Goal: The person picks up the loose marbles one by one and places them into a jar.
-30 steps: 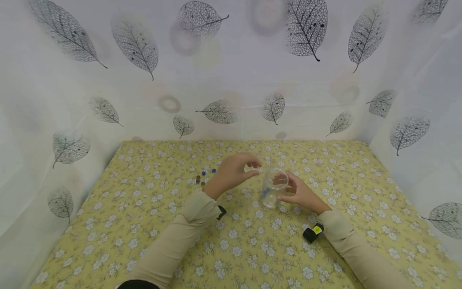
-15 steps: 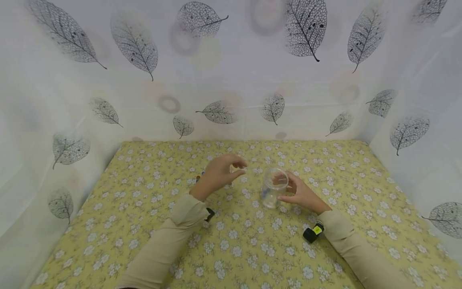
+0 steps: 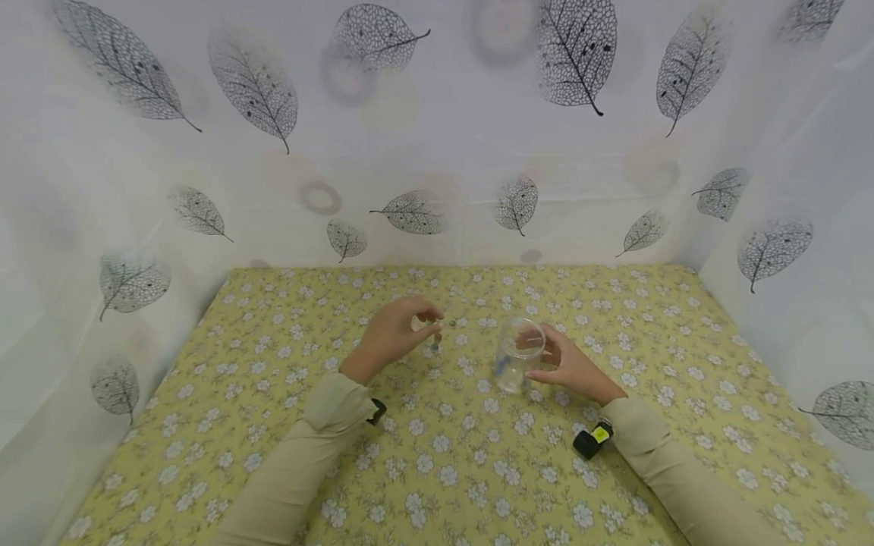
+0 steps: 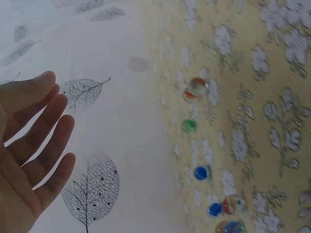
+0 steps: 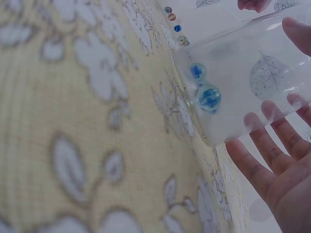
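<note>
My right hand point(image 3: 563, 364) holds a clear plastic cup point(image 3: 512, 371) upright on the cloth, thumb on one side and fingers on the other. At least two blue-swirled marbles point(image 5: 209, 98) lie at the cup's bottom in the right wrist view. To the cup's left, my left hand point(image 3: 392, 334) hovers above the cloth with fingers loosely bent, and nothing shows between them. Loose marbles point(image 3: 437, 339) lie by its fingertips. The left wrist view has several scattered glass marbles: a green one point(image 4: 188, 125), a blue one point(image 4: 200, 173) and an orange-and-clear one point(image 4: 198, 86).
A yellow flowered cloth point(image 3: 478, 470) covers the table. White curtains with a leaf print point(image 3: 437, 152) stand behind it and along both sides. A black wrist device with a yellow label point(image 3: 592, 440) is on the right wrist.
My left hand has moved left, away from the cup, passing over the blue and brown marbles and now covering them in the head view. The right hand and cup have stayed in place.
</note>
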Available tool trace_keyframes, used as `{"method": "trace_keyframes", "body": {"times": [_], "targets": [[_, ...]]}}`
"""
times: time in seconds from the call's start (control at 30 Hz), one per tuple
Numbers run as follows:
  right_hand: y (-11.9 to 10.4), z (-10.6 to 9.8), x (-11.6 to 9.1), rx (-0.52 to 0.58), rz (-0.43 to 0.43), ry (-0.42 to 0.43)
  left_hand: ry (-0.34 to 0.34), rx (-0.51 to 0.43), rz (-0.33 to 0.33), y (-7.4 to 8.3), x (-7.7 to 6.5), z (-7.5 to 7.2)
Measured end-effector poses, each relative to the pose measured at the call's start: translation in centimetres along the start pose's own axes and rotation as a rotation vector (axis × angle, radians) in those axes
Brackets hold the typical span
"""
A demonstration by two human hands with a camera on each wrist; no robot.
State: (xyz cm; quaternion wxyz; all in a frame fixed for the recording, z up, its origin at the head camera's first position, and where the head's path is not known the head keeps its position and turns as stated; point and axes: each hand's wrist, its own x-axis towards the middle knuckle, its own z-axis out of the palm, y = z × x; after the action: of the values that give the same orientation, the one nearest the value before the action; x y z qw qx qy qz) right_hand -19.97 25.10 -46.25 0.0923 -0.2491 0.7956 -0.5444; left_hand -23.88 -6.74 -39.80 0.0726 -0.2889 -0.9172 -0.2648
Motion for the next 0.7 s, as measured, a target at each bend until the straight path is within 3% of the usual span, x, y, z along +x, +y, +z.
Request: {"method": "trace_keyframes", "body": {"times": [0.23, 0.7], "targets": [[-0.1, 0.0, 0.0, 0.002, -0.014, -0.002, 0.029, -0.008, -0.029, -1.4, -1.0, -0.1], [0.0, -0.1, 0.1, 0.046, -0.012, -0.012, 0.019, -0.02, -0.117, -4.2, -3.1, -1.0]]}}
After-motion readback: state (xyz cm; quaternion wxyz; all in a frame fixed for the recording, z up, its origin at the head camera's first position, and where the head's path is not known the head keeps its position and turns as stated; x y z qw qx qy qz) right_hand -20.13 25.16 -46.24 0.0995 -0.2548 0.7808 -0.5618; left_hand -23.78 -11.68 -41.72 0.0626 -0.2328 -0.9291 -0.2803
